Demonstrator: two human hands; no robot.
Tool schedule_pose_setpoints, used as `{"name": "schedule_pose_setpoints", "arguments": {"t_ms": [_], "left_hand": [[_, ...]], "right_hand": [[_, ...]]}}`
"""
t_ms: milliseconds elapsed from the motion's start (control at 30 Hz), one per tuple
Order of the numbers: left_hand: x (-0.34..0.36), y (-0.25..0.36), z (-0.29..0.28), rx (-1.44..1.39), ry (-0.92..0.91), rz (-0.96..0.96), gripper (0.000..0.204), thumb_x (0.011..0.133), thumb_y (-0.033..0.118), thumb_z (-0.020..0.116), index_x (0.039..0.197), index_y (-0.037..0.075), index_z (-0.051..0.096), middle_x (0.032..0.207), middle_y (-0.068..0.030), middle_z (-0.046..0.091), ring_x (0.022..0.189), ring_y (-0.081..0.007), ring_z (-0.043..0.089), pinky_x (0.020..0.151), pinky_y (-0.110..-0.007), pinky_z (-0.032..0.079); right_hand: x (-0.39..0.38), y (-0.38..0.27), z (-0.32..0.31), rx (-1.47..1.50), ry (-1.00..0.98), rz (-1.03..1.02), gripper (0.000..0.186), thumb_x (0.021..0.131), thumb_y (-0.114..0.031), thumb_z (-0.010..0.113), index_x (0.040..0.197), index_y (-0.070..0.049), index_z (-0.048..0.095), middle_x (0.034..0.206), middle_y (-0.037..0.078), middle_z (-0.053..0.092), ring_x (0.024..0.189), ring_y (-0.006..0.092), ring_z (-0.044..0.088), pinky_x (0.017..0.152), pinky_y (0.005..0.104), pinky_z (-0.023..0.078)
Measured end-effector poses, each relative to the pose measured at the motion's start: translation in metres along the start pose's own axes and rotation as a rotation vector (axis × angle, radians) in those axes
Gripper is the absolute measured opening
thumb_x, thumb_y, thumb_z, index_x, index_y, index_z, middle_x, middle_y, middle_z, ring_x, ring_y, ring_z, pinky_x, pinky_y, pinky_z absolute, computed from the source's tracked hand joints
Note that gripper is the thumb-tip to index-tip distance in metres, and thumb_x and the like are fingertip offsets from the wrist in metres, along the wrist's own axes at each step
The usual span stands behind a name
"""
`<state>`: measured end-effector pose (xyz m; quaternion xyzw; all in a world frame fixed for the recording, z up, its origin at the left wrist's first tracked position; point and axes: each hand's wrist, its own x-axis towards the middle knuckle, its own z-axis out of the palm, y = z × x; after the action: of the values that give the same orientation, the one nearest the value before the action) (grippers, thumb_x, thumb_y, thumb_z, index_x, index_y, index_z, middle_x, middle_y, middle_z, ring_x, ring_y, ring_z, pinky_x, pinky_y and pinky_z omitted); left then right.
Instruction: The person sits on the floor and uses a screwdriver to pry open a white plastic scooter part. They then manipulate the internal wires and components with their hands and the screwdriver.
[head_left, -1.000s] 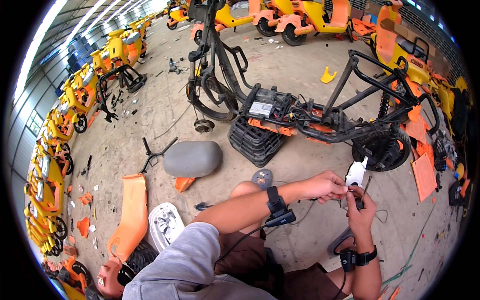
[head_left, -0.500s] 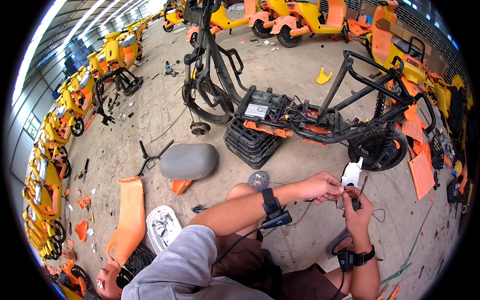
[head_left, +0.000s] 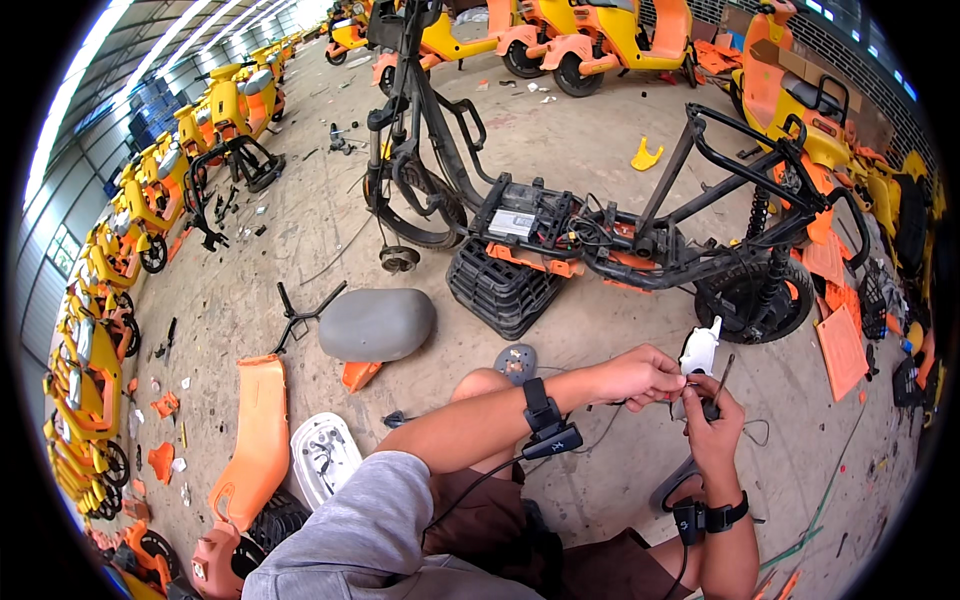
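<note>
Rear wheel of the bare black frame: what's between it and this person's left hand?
In the head view, a white part shows between the rear wheel and the left hand.

Out to your left
A grey scooter seat [head_left: 376,324] lies near a long orange panel [head_left: 259,420]; yellow scooters [head_left: 230,106] line up beyond.
</note>
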<state>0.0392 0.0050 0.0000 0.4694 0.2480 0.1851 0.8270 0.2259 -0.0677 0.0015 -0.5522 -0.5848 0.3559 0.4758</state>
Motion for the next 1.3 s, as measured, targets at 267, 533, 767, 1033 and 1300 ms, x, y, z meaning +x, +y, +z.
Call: {"name": "schedule_pose_setpoints", "arguments": {"t_ms": [267,533,767,1033,1300], "left_hand": [[0.0021,-0.0022,-0.0016,-0.016,-0.008,0.001,0.027,0.099,0.027,0.057,0.081,0.006,0.059,0.060,0.0085,0.036,0.048,-0.0036,0.027,0.045,-0.025,0.021],[0.0008,-0.0013,-0.0009,0.006,-0.004,0.001,0.028,0.098,0.028,0.057,0.080,0.006,0.058,0.059,0.0090,0.034,0.048,-0.0037,0.027,0.045,-0.025,0.022],[0.0003,-0.0018,-0.0015,-0.012,-0.006,0.002,0.027,0.098,0.027,0.057,0.080,0.007,0.058,0.059,0.0090,0.034,0.048,-0.0036,0.027,0.045,-0.025,0.021],[0.0010,-0.0024,-0.0020,-0.007,-0.008,0.003,0.027,0.099,0.028,0.057,0.081,0.007,0.059,0.060,0.0089,0.035,0.048,-0.0035,0.027,0.045,-0.025,0.022],[0.0008,-0.0020,-0.0014,-0.006,-0.009,0.005,0.027,0.099,0.027,0.056,0.081,0.007,0.058,0.060,0.0088,0.034,0.048,-0.0035,0.027,0.044,-0.025,0.022]], "right_hand": [[-0.0003,-0.0002,0.0003,-0.008,0.007,-0.013,0.019,0.089,-0.007,0.067,0.105,0.004,0.066,0.069,0.001,0.061,0.051,0.0040,0.047,0.047,0.0215,0.036],[0.0001,0.0007,0.0005,-0.003,0.005,-0.013,0.017,0.090,-0.007,0.067,0.103,0.003,0.067,0.066,-0.001,0.058,0.051,0.0035,0.046,0.047,0.0214,0.035],[-0.0002,0.0000,0.0007,0.019,0.007,0.007,0.018,0.089,-0.007,0.067,0.104,0.003,0.067,0.067,-0.001,0.059,0.051,0.0036,0.047,0.046,0.0214,0.035],[-0.0001,-0.0011,0.0004,0.009,-0.001,0.001,0.019,0.088,-0.007,0.069,0.104,0.003,0.067,0.068,0.000,0.061,0.051,0.0036,0.048,0.046,0.0215,0.036],[0.0003,-0.0006,0.0005,0.013,0.002,0.005,0.018,0.089,-0.008,0.069,0.103,0.004,0.067,0.070,0.001,0.063,0.051,0.0037,0.048,0.046,0.0216,0.036]]}}
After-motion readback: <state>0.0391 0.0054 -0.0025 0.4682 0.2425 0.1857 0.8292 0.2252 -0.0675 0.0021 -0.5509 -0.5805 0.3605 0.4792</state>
